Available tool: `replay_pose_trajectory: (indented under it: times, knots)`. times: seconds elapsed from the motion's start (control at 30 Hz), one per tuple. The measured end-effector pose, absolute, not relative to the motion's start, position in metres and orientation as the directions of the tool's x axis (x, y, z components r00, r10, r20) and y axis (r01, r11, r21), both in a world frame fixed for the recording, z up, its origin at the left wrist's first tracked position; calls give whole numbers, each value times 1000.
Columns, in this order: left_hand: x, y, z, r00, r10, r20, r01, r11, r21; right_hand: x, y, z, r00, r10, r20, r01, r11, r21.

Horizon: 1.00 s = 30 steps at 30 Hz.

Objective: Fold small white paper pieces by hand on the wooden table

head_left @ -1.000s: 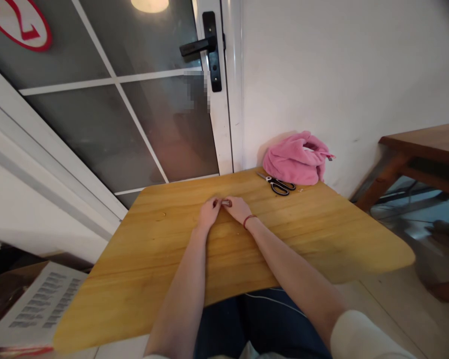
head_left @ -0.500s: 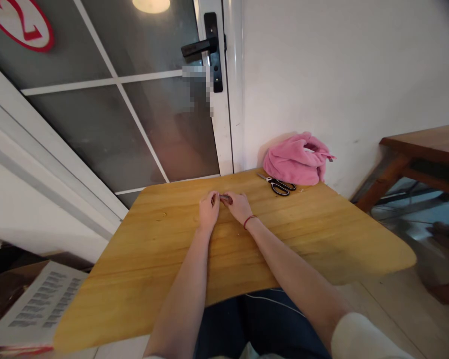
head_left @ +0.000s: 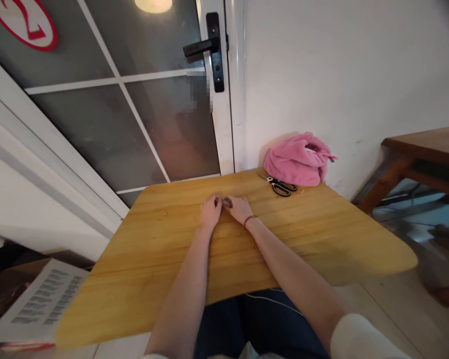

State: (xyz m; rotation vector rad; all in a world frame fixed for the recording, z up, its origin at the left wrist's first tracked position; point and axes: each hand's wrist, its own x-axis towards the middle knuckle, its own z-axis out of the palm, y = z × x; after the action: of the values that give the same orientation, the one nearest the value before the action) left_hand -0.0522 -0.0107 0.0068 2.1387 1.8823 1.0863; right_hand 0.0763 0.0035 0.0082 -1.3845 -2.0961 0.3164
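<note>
Toward the far side of the wooden table (head_left: 134, 259), near the glazed door (head_left: 172, 134), I had my hands close together, fingertips almost meeting. My left hand (head_left: 210, 212) was drawn narrow, thumb and fingers pinching one end of a small, thin object (head_left: 226, 202); my right hand (head_left: 239, 208) pinched its other end. The object sat between my fingertips, too small and too covered for me to tell what it was. A red bracelet (head_left: 249, 219) circled my right wrist. Beyond that hand, to the right, black-handled scissors (head_left: 282, 187) lay with their blades toward the door, just beside a pink plush bag (head_left: 294, 162) near the white wall (head_left: 322, 65). Off to my right stood a darker wooden table (head_left: 430, 144).
</note>
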Motion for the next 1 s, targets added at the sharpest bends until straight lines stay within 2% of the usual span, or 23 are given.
replay_pose_trajectory:
  times: [0.13,0.33,0.5,0.57,0.67,0.7,0.77,0.8,0.87,0.93,1.0]
  knots:
    - [-52,-8,1,-50,919,390,863,-157,480,76,4,6,-327,901,286,729,433,-530]
    - [-55,-5,6,-22,888,459,751,-288,594,75,2,9,-283,872,400,775,453,-440]
    - [-56,-1,-1,-39,906,421,773,-239,587,76,3,4,-326,902,283,803,422,-421]
    - [-55,-1,-2,-61,894,444,719,-270,641,77,6,1,-330,893,306,789,439,-430]
    - [-55,-2,4,-226,841,492,522,-322,790,77,8,0,-254,905,342,731,411,-545]
    - [-55,-3,8,-302,828,472,410,-334,849,76,9,0,-210,918,338,687,384,-616]
    - [-55,-5,16,-367,865,341,68,-340,938,70,8,1,-152,935,322,536,351,-767]
    - [-54,-6,19,-321,913,252,-147,-311,939,67,7,1,-158,937,313,433,350,-831]
    - [-49,-8,23,-102,985,137,-509,-170,844,58,4,0,-254,942,218,231,278,-932]
    - [-42,-9,22,54,991,121,-640,-59,766,50,-1,0,-332,934,128,152,187,-970]
    - [-34,-10,18,47,996,77,-675,-25,738,45,-8,0,-294,948,120,181,178,-967]
